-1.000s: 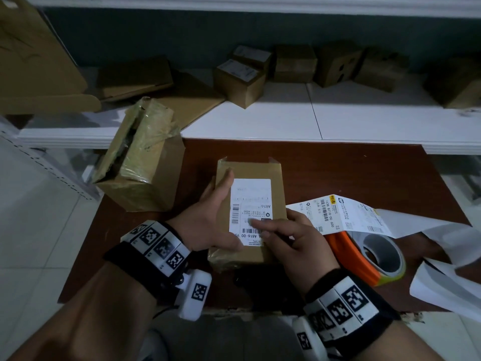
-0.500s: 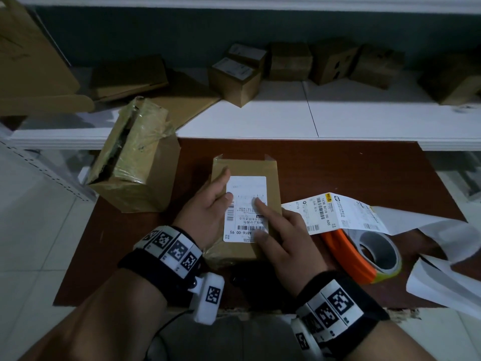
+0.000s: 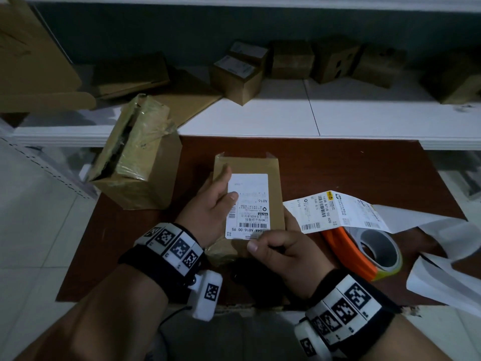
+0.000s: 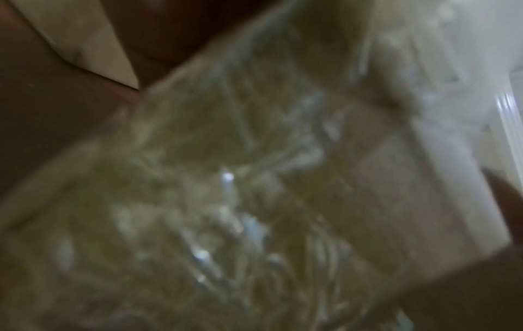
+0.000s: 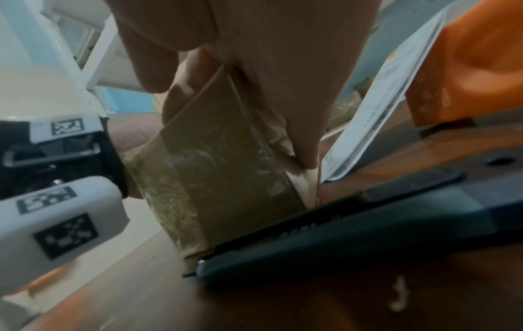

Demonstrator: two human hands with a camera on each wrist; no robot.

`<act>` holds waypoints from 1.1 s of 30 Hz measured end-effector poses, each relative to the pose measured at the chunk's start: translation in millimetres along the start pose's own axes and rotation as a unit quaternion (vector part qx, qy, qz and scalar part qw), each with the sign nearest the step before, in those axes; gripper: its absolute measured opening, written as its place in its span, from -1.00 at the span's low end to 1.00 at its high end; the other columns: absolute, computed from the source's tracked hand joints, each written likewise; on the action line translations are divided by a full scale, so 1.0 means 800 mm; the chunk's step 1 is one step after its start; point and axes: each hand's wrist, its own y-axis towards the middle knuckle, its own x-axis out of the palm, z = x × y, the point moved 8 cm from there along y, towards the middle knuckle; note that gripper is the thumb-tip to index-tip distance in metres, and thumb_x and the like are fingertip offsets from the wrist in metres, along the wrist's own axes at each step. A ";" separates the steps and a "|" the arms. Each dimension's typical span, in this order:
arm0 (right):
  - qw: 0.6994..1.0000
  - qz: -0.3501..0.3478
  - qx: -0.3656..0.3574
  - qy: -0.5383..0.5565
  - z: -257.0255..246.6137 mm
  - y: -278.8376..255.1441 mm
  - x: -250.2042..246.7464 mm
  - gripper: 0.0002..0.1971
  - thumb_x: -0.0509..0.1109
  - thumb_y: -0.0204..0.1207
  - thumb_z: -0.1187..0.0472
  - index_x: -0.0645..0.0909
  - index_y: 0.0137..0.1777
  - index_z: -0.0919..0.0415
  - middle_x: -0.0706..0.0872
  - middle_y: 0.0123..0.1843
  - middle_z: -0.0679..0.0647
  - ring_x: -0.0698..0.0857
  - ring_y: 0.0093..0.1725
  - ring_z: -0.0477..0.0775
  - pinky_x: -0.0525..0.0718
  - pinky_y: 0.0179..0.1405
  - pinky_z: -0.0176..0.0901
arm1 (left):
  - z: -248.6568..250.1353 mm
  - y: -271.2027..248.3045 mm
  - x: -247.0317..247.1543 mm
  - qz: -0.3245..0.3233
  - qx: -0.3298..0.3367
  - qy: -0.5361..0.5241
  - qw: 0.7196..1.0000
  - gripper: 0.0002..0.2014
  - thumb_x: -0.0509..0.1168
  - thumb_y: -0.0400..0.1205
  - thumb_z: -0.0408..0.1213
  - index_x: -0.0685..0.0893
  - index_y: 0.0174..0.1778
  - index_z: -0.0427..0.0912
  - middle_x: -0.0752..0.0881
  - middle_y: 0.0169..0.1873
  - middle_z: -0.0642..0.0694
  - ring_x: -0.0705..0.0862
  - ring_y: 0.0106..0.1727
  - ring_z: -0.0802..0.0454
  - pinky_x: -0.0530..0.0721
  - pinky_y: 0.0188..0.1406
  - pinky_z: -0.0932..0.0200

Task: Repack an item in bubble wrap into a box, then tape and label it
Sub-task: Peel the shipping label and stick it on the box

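Note:
A small taped cardboard box [image 3: 273,178] lies mid-table with a white shipping label [image 3: 250,204] stuck on its top. My left hand [image 3: 210,207] clasps the box's left edge, index finger along the top and thumb pressing the label. The left wrist view is blurred and shows only the box's taped side [image 4: 226,179]. My right hand [image 3: 281,248] grips the near right corner, thumb on the near face and fingers down the right side. The right wrist view shows those fingers [image 5: 283,89] on the taped box [image 5: 220,168].
An orange tape dispenser [image 3: 346,251] with its roll and a strip of printed labels [image 3: 335,212] lie right of the box. A black utility knife [image 5: 353,230] lies against its near side. A bigger open box [image 3: 135,162] stands left. Several boxes sit on the white shelf [image 3: 286,118] behind.
My right hand has left the label's face and slid back to the box's near right corner, where it now grips. The left hand has stayed, thumb on the label.

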 end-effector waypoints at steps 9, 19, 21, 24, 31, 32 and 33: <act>0.996 0.086 0.006 -0.022 0.007 0.006 -0.024 -0.61 0.47 0.38 -0.26 0.65 -0.20 0.08 0.67 0.29 -0.08 0.61 0.39 -0.03 0.64 0.34 0.15 | 0.006 -0.011 -0.006 -0.112 -0.030 0.092 0.989 0.41 0.72 0.19 0.05 -0.25 0.71 0.25 0.03 0.65 0.37 0.13 0.63 0.39 0.24 0.60 0.26; 0.994 0.081 0.018 -0.068 0.002 0.014 -0.026 -0.34 0.51 0.51 0.20 0.44 0.48 -0.45 0.43 0.33 -0.11 0.48 0.29 -0.30 0.50 0.15 -0.59 | 0.014 -0.020 -0.007 -0.121 -0.012 0.117 0.986 0.55 0.74 -0.07 0.19 -0.22 0.69 0.34 0.14 0.69 0.27 0.25 0.63 0.31 0.37 0.61 0.15; 0.993 0.083 0.033 -0.072 0.004 0.019 -0.025 -0.39 0.52 0.51 0.06 0.45 0.46 -0.49 0.42 0.33 -0.08 0.50 0.32 -0.17 0.46 0.09 -0.61 | 0.015 -0.022 -0.008 -0.114 -0.005 0.132 0.985 0.55 0.73 -0.08 0.22 -0.20 0.70 0.34 0.10 0.70 0.27 0.21 0.65 0.29 0.36 0.61 0.14; 0.990 0.089 0.050 -0.097 0.004 0.027 -0.022 -0.38 0.48 0.48 -0.17 0.35 0.49 -0.57 0.43 0.32 -0.04 0.48 0.33 -0.08 0.38 0.08 -0.59 | 0.016 -0.023 -0.007 -0.111 0.004 0.145 0.983 0.54 0.72 -0.07 0.22 -0.20 0.70 0.35 0.06 0.71 0.27 0.19 0.65 0.29 0.37 0.61 0.14; 0.984 0.127 0.084 -0.090 0.005 0.044 -0.025 -0.38 0.37 0.50 -0.32 0.22 0.53 -0.61 0.46 0.24 0.04 0.66 0.10 -0.01 0.62 -0.01 -0.32 | 0.015 -0.023 -0.008 -0.099 0.019 0.154 0.983 0.51 0.70 -0.09 0.27 -0.15 0.69 0.39 0.06 0.69 0.28 0.25 0.63 0.25 0.43 0.55 0.18; 0.983 0.134 0.083 -0.095 0.005 0.045 -0.025 -0.37 0.37 0.51 -0.31 0.21 0.55 -0.60 0.47 0.22 0.05 0.65 0.06 -0.04 0.57 -0.11 -0.45 | 0.014 -0.023 -0.008 -0.100 0.021 0.153 0.983 0.48 0.69 -0.10 0.31 -0.10 0.68 0.44 0.04 0.70 0.25 0.21 0.66 0.24 0.41 0.59 0.12; 0.982 0.137 0.081 -0.103 0.006 0.045 -0.025 -0.36 0.36 0.52 -0.31 0.20 0.56 -0.58 0.48 0.20 0.05 0.64 0.02 -0.10 0.47 -0.20 -0.56 | 0.013 -0.024 -0.006 -0.104 0.023 0.149 0.983 0.42 0.67 -0.10 0.35 -0.02 0.65 0.49 0.04 0.71 0.22 0.19 0.67 0.24 0.40 0.61 0.07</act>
